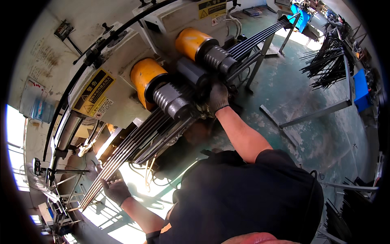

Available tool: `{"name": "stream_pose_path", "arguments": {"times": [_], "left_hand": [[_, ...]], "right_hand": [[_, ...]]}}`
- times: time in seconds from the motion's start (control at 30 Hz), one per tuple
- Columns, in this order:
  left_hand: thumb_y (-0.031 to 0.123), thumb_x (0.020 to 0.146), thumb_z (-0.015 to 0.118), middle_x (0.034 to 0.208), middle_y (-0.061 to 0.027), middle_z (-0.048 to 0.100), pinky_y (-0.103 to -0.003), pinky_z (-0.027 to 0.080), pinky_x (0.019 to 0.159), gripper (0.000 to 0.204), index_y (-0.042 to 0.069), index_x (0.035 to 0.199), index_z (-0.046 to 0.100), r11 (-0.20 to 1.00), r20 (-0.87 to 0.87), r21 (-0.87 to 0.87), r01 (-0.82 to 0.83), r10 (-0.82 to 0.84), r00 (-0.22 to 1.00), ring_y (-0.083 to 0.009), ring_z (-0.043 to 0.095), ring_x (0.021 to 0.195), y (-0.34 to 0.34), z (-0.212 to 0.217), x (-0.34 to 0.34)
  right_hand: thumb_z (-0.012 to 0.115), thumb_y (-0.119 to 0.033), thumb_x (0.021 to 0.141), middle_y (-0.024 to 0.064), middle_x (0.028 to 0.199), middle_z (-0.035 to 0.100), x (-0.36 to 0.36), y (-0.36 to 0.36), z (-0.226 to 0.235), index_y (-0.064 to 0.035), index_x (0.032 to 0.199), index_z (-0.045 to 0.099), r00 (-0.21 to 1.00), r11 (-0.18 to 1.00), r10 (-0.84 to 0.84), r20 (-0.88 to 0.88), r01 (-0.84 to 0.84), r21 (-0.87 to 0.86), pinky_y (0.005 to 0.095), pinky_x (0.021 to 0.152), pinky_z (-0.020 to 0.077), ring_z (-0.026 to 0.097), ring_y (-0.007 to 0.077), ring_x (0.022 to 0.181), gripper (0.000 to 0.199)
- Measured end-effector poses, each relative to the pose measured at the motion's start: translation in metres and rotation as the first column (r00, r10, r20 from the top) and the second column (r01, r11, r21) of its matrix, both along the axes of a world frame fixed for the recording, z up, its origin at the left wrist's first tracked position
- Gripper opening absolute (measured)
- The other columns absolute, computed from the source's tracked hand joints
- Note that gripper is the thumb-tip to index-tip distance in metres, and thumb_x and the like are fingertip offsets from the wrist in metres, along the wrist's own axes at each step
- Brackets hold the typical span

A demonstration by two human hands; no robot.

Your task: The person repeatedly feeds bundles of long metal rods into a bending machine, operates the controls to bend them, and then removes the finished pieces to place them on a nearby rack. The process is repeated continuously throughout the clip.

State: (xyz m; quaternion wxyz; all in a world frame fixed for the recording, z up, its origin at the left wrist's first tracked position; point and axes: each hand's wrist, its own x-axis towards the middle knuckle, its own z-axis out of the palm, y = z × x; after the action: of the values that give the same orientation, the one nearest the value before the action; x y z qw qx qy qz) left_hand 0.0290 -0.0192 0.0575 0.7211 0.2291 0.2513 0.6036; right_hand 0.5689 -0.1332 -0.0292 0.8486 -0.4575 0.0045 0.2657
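The rods point(122, 160) are gripped at their near end by the closed gloved left hand point(115, 190) and lie through the rollers point(172, 99), where the right hand point(218, 96) presses, grip unclear, so fingers could be pinched if the rollers turn.

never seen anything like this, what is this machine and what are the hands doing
This is one picture from a camera on the person's head, looking down past a dark shirt; the wide lens bends straight edges. The machine is a pale workshop unit with two yellow cylinders, each ending in a grooved grey roller. A bundle of long thin dark rods runs through it, lower left to upper right. Both hands are gloved. The left hand touches the rods at their near end. The right hand rests on the rods between the rollers. More rods sit on a rack over the green floor.
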Motion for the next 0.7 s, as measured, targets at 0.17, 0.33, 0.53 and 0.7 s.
{"name": "stream_pose_path", "arguments": {"times": [0.17,0.33,0.53,0.7], "left_hand": [[0.021,0.107,0.053,0.128,-0.0243,0.066,-0.042,0.045,0.111,0.039,-0.008,0.134,0.058,0.940,-0.386,0.311,-0.139,0.259,0.885,-0.0340,0.063,0.122,0.004,0.064,0.021],[0.011,0.105,0.058,0.122,-0.0191,0.071,-0.037,0.055,0.099,0.030,-0.007,0.129,0.063,0.800,-0.582,0.566,-0.198,0.558,0.592,-0.0256,0.070,0.109,0.028,0.139,0.018],[0.007,0.105,0.055,0.129,-0.0197,0.069,-0.037,0.056,0.100,0.033,-0.004,0.137,0.060,0.553,-0.547,0.831,0.062,0.793,0.268,-0.0269,0.069,0.115,0.053,0.198,0.064],[0.013,0.102,0.059,0.117,-0.0214,0.071,-0.035,0.062,0.093,0.033,-0.010,0.126,0.060,0.728,-0.491,0.684,-0.042,0.502,0.713,-0.0279,0.072,0.110,0.012,0.252,0.179]], "right_hand": [[0.060,-0.034,0.103,0.0041,0.096,0.067,0.018,0.007,-0.017,-0.0053,0.116,0.067,0.953,0.995,0.024,0.302,0.007,-0.101,0.0307,0.068,0.0534,0.064,0.0137,0.080,0.032],[0.051,-0.018,0.101,0.0179,0.121,0.064,0.021,0.005,-0.009,-0.0064,0.121,0.064,0.768,0.940,0.176,0.615,0.054,-0.336,0.0426,0.091,0.0506,0.061,0.0337,0.110,0.027],[0.058,-0.017,0.094,0.0190,0.126,0.064,0.019,0.000,0.016,-0.0100,0.127,0.061,0.699,0.889,0.294,0.652,0.050,-0.454,0.0437,0.097,0.0511,0.062,0.0369,0.117,0.034],[0.065,-0.019,0.088,0.0196,0.126,0.066,0.033,0.005,0.001,-0.0125,0.134,0.060,0.591,0.928,0.214,0.778,0.126,-0.351,0.0411,0.096,0.0532,0.065,0.0343,0.114,0.047]]}}
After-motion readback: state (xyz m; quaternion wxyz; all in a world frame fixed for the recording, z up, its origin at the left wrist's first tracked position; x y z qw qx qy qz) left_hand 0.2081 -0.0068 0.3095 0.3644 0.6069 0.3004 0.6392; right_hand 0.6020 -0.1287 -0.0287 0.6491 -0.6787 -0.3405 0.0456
